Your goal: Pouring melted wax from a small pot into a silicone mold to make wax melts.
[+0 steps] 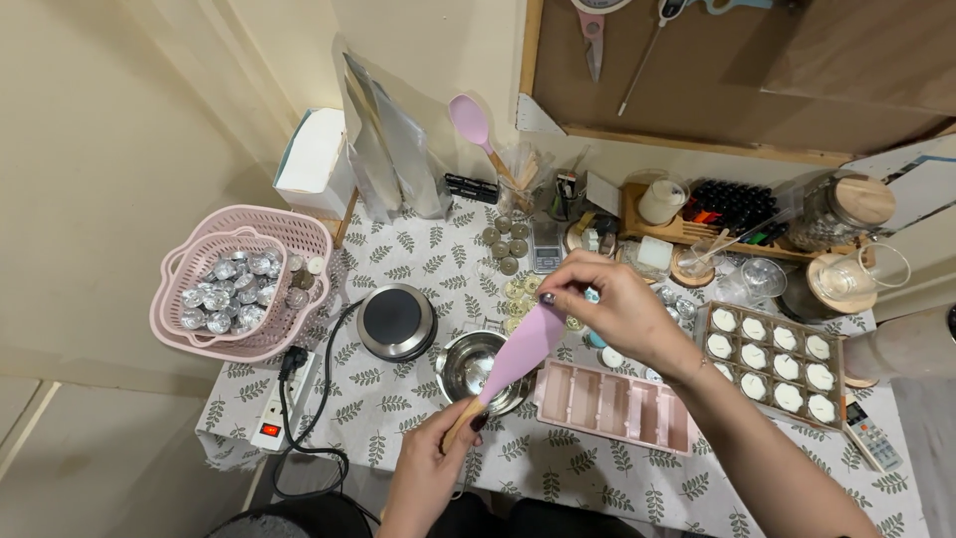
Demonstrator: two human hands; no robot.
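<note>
My left hand [430, 466] grips the wooden handle of a pink silicone spatula [520, 354], whose blade tilts up over a small steel pot [466, 367]. Above the blade's tip, my right hand [609, 304] pinches a small dark-topped object between thumb and fingertips; what it is cannot be made out. A pink silicone mould [612, 403] with long slots lies on the leaf-print tablecloth [398, 259] just below my right wrist.
A round hot plate [396, 321] and a power strip [277, 413] sit left of the pot. Pink baskets [299, 231] hold several foil cups. A tray of white filled cups [772, 364], glass jars [836, 214], a remote [871, 438] and small bottles crowd the right.
</note>
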